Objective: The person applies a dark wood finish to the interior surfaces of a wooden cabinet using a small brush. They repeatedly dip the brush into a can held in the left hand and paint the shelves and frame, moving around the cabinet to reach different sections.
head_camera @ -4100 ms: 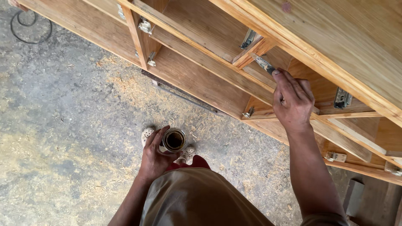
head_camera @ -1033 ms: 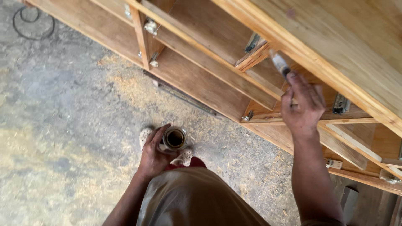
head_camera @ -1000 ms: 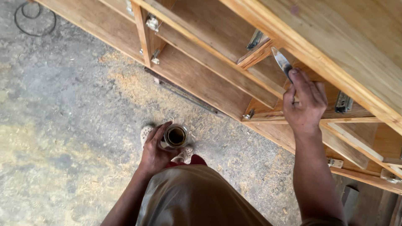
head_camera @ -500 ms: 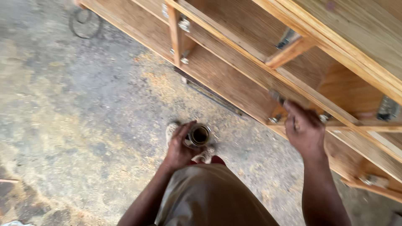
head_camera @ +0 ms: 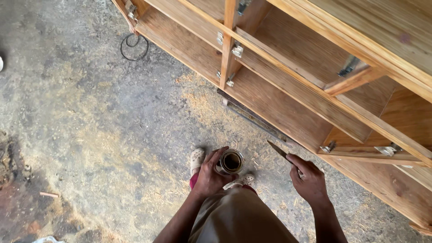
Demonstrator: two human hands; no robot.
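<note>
My left hand [head_camera: 209, 173] is wrapped around a small round tin [head_camera: 231, 161] of dark brown liquid, held in front of my waist. A thin brush [head_camera: 280, 151] is gripped in my right hand [head_camera: 308, 180], its dark tip pointing up and left toward the tin, a short gap away. Both hands hang below the open wooden cabinet frame [head_camera: 288, 85], which has shelves, dividers and metal hinges.
Sawdust covers the grey concrete floor [head_camera: 90, 126]. A loop of dark wire [head_camera: 133, 46] lies near the cabinet's far corner. A dark strip [head_camera: 252, 118] runs along the cabinet base. My feet in pale perforated shoes [head_camera: 197, 158] stand below the tin.
My right hand has come down from the cabinet rail with the brush and now sits low, beside the tin. The view has shifted left and downward.
</note>
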